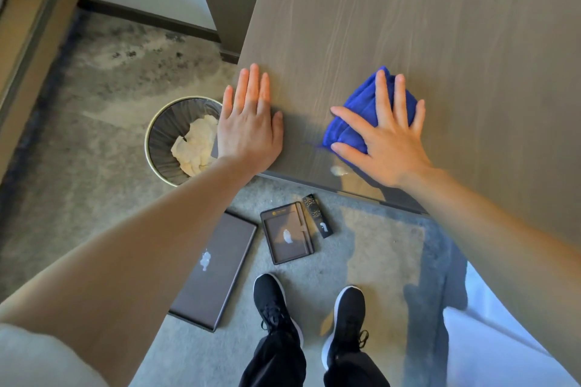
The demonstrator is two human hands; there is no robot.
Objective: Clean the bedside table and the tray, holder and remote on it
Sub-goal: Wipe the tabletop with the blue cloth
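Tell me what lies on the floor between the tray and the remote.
The holder lies between the tray and the remote, close beside the remote; the head view shows it.

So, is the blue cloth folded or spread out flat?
Folded. The blue cloth shows stacked layers along its left edge, pressed under the right hand on the bedside table.

The bedside table (408,25) is showing a grey-brown wood-grain top, with a white smear (339,170) sitting at its near edge. At its 6 o'clock, the dark rectangular tray (217,286) is lying flat on the carpet (377,261), carrying a white blob. The square holder (283,248) is lying at the tray's 2 o'clock, smeared white. The black remote (316,213) is lying just beside the holder's 3 o'clock edge, also marked white.
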